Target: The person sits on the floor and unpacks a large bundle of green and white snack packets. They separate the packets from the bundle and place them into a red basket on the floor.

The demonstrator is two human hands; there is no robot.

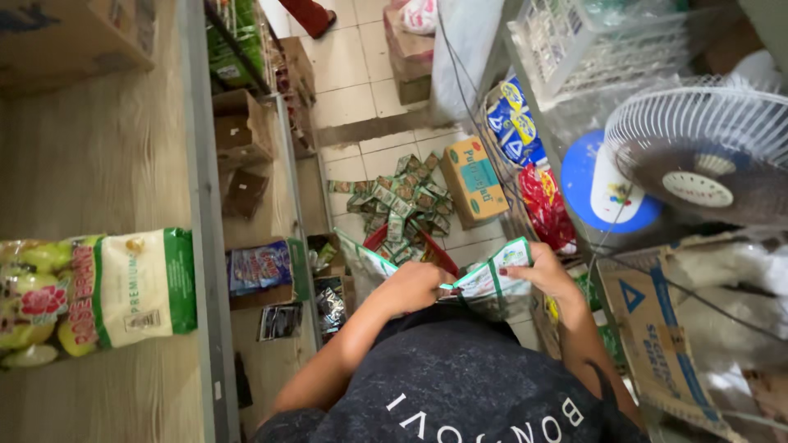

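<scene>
Both hands clamp a strip of green-white sachets above the red basket: left hand and right hand fully closed on it. Mid-handling; next likely needs a controlled fold or feed.

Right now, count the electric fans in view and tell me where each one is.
1. A white fan stands at the right edge, above the brown cardboard box and right of the person's right hand. Others may be hidden behind the shelves.
</scene>
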